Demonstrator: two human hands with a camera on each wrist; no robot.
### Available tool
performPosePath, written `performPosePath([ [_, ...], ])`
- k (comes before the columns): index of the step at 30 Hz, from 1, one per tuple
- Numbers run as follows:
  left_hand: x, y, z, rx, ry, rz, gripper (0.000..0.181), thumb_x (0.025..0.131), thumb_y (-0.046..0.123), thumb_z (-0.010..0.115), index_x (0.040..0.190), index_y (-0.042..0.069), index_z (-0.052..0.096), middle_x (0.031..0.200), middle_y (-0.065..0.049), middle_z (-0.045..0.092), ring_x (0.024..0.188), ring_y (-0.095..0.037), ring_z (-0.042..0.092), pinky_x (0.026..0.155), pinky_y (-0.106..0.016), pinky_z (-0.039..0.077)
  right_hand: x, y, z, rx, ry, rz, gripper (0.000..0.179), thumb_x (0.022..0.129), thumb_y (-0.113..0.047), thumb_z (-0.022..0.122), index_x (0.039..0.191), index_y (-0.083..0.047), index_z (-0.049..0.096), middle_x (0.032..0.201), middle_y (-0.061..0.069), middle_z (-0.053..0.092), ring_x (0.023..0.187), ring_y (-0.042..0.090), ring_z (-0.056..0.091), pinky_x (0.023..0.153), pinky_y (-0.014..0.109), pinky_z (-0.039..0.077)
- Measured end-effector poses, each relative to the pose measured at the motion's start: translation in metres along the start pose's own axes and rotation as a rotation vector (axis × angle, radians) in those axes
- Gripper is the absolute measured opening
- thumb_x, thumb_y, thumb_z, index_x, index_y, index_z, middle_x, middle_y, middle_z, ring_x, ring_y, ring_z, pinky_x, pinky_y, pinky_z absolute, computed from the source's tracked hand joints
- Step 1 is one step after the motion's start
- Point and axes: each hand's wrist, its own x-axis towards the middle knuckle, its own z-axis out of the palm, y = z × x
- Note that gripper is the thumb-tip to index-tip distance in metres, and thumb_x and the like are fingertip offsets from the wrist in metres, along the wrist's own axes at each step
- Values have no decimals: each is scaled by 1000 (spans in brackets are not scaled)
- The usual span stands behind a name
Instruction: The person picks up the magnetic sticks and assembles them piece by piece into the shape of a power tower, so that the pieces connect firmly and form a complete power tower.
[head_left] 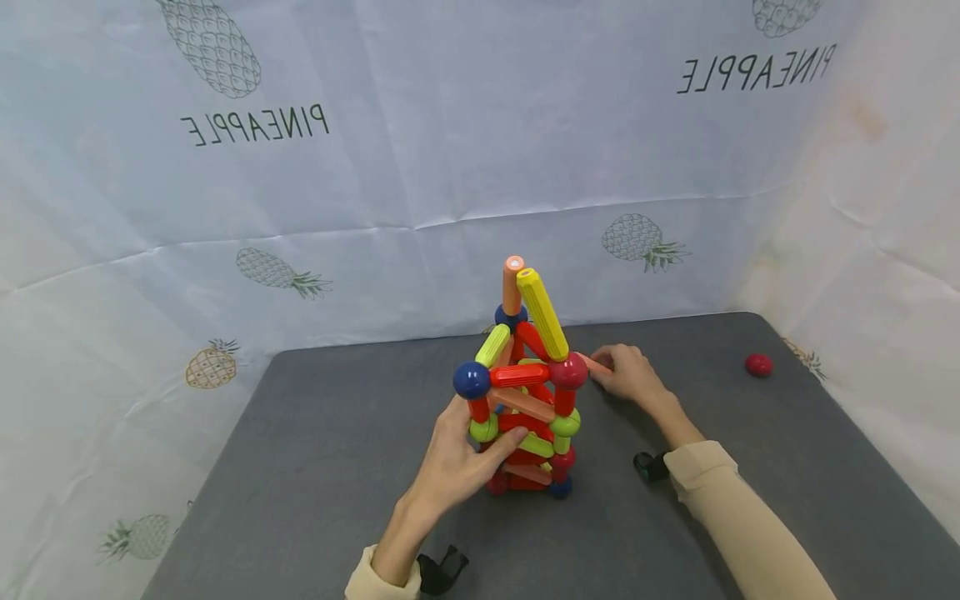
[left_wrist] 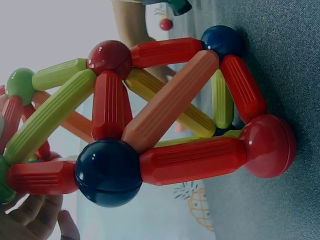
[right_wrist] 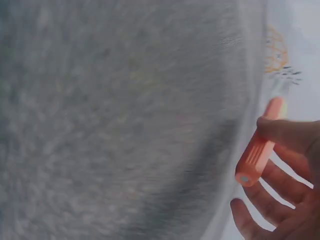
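Note:
A tall tower of magnetic rods and balls (head_left: 519,375) stands upright on the grey table, its rods red, orange, green and yellow. My left hand (head_left: 453,467) holds its side, thumb across the front and fingers behind. In the left wrist view, blue, red and green balls join the rods, and the left fingers (left_wrist: 42,215) show at the lower left. A yellow rod (head_left: 543,315) and an upright orange rod stick up from the top. To the tower's right, my right hand (head_left: 633,379) pinches a loose orange rod (right_wrist: 257,152) between thumb and fingers.
A single red ball (head_left: 759,365) lies on the grey table (head_left: 337,467) at the far right. Behind the table hangs a white cloth (head_left: 450,125) printed with pineapples. Black wrist straps (head_left: 442,571) are on both forearms.

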Motion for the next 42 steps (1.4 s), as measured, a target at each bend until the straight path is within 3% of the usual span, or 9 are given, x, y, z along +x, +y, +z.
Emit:
performPosePath([
  [7, -11, 13, 13, 191, 142, 19, 52, 91, 40, 76, 136, 21, 58, 123, 0, 61, 104, -11, 63, 85, -34, 58, -16, -28, -34, 191, 211, -64, 31, 91, -13, 75, 115, 5, 69, 100, 24, 74, 86, 33, 71, 74, 36, 61],
  [14, -5, -13, 1, 33, 165, 359, 44, 92, 50, 71, 110, 10, 68, 96, -4, 66, 86, -13, 60, 73, -29, 52, -27, -49, -66, 274, 388, -141, 35, 90, -15, 76, 119, 4, 69, 99, 24, 73, 76, 6, 65, 70, 8, 48],
  [17, 0, -32, -6, -125, 16, 342, 71, 91, 59, 66, 131, 3, 54, 121, -13, 59, 107, -13, 53, 85, -32, 47, -30, -55, -71, 298, 397, -159, 37, 91, -15, 76, 122, 4, 68, 100, 24, 72, 74, -10, 57, 70, 6, 47],
  [20, 5, -50, -10, -264, -228, 223, 99, 88, 64, 67, 157, 6, 27, 154, -18, 37, 131, -10, 40, 100, -35, 43, -33, -58, -74, 320, 393, -177, 40, 92, -14, 76, 127, 3, 67, 101, 25, 72, 73, -15, 56, 70, 5, 48],
  [23, 12, -64, -11, -354, -438, 137, 112, 86, 62, 71, 164, 9, 10, 165, -20, 22, 142, -14, 33, 114, -36, 39, -35, -61, -75, 347, 392, -193, 44, 92, -12, 75, 132, 3, 65, 102, 25, 71, 75, -16, 57, 70, 6, 49],
  [28, 23, -66, -8, -401, -568, 50, 112, 82, 49, 81, 162, 8, 14, 158, -21, 29, 144, -25, 34, 122, -40, 35, -40, -69, -80, 373, 404, -191, 47, 93, -13, 74, 137, 2, 61, 105, 25, 70, 77, -16, 58, 72, 5, 49],
  [34, 22, -56, -1, -296, -456, 31, 113, 75, 51, 87, 159, 12, 21, 151, -14, 41, 139, -24, 41, 116, -55, 39, -50, -85, -94, 415, 435, -205, 45, 94, -12, 73, 137, -2, 62, 101, 13, 69, 80, -10, 61, 74, 6, 51],
  [39, 15, -47, 10, -177, -243, 12, 100, 74, 55, 87, 150, 19, 33, 140, -6, 50, 125, -17, 51, 95, -38, 52, -64, -104, -113, 488, 500, -250, 44, 92, -7, 74, 134, -4, 64, 97, -10, 66, 81, -2, 66, 75, 9, 54],
  [42, 13, -43, 15, -156, -161, 39, 93, 77, 52, 86, 149, 23, 35, 139, -2, 54, 125, -15, 54, 95, -33, 54, -74, -119, -123, 540, 543, -286, 43, 90, -2, 75, 132, -3, 65, 95, -16, 68, 81, 0, 69, 76, 10, 56],
])
